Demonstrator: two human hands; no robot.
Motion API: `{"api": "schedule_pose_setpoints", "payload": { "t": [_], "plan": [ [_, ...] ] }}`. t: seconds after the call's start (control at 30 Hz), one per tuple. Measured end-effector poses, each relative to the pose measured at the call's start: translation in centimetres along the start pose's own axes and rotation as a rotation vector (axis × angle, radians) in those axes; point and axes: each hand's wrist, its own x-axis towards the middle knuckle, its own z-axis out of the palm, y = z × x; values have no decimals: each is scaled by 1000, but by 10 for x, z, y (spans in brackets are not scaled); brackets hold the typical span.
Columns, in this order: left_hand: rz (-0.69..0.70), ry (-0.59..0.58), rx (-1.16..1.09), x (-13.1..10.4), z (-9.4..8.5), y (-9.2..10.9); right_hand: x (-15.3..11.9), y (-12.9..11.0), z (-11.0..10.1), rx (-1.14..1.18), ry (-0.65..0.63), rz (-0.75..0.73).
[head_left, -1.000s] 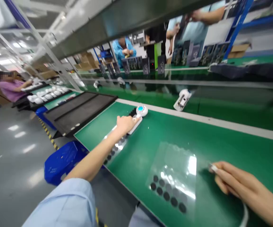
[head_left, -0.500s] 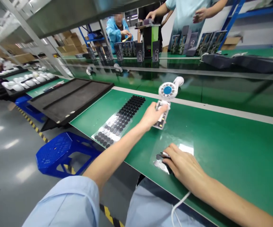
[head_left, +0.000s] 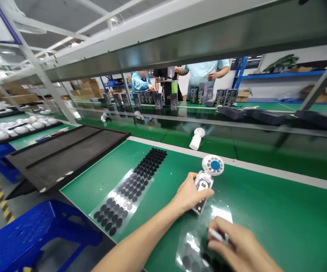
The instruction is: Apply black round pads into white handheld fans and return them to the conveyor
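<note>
My left hand is closed around the handle of a small white handheld fan with a blue disc at its centre. The handle is uncovered, with a small display and electronic parts showing. Lower right, my right hand is blurred, its fingers pinched on a small white stick-like piece whose kind I cannot make out. Beneath that hand a clear sheet with dark round stickers lies on the green table. A longer sheet of black round stickers lies to the left of my left arm.
Another white fan lies on the dark green belt beyond the table edge. A black tray is at the left, above a blue stool. Boxes and co-workers are across the line. A metal beam spans overhead.
The view has tilted up. My left hand still grips the fan, now apart from the one on the belt. My right hand has moved, and the white piece shows between its fingers.
</note>
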Motion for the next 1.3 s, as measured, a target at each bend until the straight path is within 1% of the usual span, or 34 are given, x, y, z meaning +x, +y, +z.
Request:
{"api": "schedule_pose_setpoints", "payload": {
  "t": [0.1,0.2,0.27,0.33,0.43,0.53,0.73,0.83,1.03,1.3],
  "plan": [
    [0,-81,-151,-4,0,-1,8,3,-35,176,130,97],
    [12,-167,-301,-9,5,4,24,8,-58,308,246,98],
    [5,-253,-380,-14,10,8,35,12,-66,360,333,72],
    [-17,-300,-440,-17,15,10,45,16,-72,398,380,57],
    [-37,-302,-467,-18,19,10,55,20,-77,477,357,67],
    [-17,-287,-440,-17,20,8,54,21,-78,473,305,74],
    [43,-242,-363,-16,21,7,39,5,-65,67,219,49],
    [67,-238,-343,-16,22,5,37,-1,-60,-30,212,55],
    [92,-254,-353,-16,21,4,39,-1,-57,-92,215,96],
    [114,-233,-345,-16,22,3,39,3,-50,-94,271,83]
  ]
}}
